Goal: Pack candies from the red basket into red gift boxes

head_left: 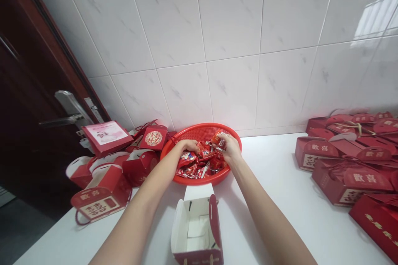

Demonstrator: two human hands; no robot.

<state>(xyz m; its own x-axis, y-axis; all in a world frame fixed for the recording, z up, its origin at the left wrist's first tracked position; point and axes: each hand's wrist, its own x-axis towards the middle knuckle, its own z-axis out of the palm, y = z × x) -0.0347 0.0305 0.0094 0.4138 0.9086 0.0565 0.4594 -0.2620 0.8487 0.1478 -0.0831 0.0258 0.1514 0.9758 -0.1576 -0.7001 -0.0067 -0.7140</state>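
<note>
Both my hands reach into a red plastic basket [200,181] filled with wrapped candies [203,165]. My right hand [229,147] pinches a red and orange candy packet [219,140] at the basket's right side. On the left, my left hand [189,145] has its fingers curled down among the red wrappers, so whatever they grip is partly hidden. Between my forearms, on the white table, stands an open gift box [197,232], dark red outside and white inside, with its flaps spread and no candy visible in it.
Red gift boxes [102,198], some with open tops, are piled at the left beside a dark door [34,91] with a metal handle. Rows of closed red boxes [354,178] line the table's right side. A tiled wall [233,49] rises behind the basket.
</note>
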